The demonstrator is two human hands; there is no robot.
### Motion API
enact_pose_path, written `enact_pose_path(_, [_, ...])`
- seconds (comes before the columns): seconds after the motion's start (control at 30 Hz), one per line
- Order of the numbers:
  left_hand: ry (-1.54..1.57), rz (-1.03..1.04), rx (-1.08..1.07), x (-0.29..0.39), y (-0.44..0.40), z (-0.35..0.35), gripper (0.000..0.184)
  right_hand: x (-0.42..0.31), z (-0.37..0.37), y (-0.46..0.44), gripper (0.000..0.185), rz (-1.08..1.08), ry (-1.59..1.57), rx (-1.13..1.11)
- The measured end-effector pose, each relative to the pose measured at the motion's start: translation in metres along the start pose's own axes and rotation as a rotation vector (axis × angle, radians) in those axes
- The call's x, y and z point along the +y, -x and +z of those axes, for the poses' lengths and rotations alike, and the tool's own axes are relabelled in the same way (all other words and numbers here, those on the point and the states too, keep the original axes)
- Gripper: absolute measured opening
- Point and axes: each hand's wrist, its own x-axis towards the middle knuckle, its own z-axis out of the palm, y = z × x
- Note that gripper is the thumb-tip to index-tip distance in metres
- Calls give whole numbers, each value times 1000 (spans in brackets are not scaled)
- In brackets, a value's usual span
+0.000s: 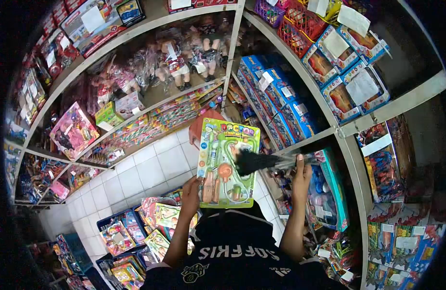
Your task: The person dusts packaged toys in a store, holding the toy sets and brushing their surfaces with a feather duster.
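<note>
My left hand (190, 193) grips the lower left edge of a doctor toy set (215, 181) on a yellow-green card. A toy stethoscope and other small plastic pieces show on its front. My right hand (301, 178) is closed around the handle end of a black duster (259, 162). The duster's dark, bushy head lies across the right side of the card and hides part of it. Whether the head touches the card or hovers just above it, I cannot tell.
Shelves with bagged dolls (177, 63) stand ahead on the left. Blue boxed toys (276, 96) fill the right shelf, beside a metal post (351, 169). Baskets of packaged toys (121, 237) sit low on the left, on the white tiled floor (145, 166).
</note>
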Motion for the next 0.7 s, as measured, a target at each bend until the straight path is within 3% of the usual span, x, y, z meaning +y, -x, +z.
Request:
enact_pose_path(0.07, [27, -42, 19, 2, -11, 15, 38, -8, -6, -10, 37, 22, -8, -13])
enact_pose_path(0.1, [57, -87, 42, 5, -18, 19, 38, -7, -13, -18, 39, -1, 147, -14])
enact_pose_path(0.13, [-25, -126, -97, 14, -27, 17, 37, -6, -17, -24, 42, -23, 301, -17])
enact_pose_path(0.2, [-32, -35, -191, 10, -40, 21, 38, -3, -13, -38, 46, -75, 227, -22])
enact_pose_path(0.27, [19, -24, -77, 52, -33, 47, 36, 6, -10, -60, 44, -129, 206, 42])
enact_pose_path(0.33, [-74, 82, -67, 46, -42, 52, 34, 0, -1, -82, 41, -119, 98, -23])
enact_pose_path(0.4, [-102, 64, -102, 48, -50, 58, 36, -19, 11, -89, 38, -247, 68, -53])
enact_pose_path(0.43, [-131, 40, -151, 52, -54, 62, 38, -40, 24, -82, 36, -152, -100, -95])
enact_pose_path(0.5, [-55, 42, -105, 51, -59, 74, 38, -43, 35, -95, 32, -227, -153, -172])
enact_pose_path(0.53, [-88, 45, -100, 58, -58, 80, 37, -51, 38, -94, 28, -116, -208, -247])
enact_pose_path(0.63, [-318, -51, -25, 67, -57, 90, 33, -59, 45, -107, 25, -108, -39, -397])
enact_pose_path(0.67, [-259, -58, -129, 56, -62, 88, 33, -61, 48, -110, 24, -79, -81, -436])
enact_pose_path(0.7, [-255, -56, -103, 57, -64, 88, 33, -62, 55, -113, 24, -49, -123, -478])
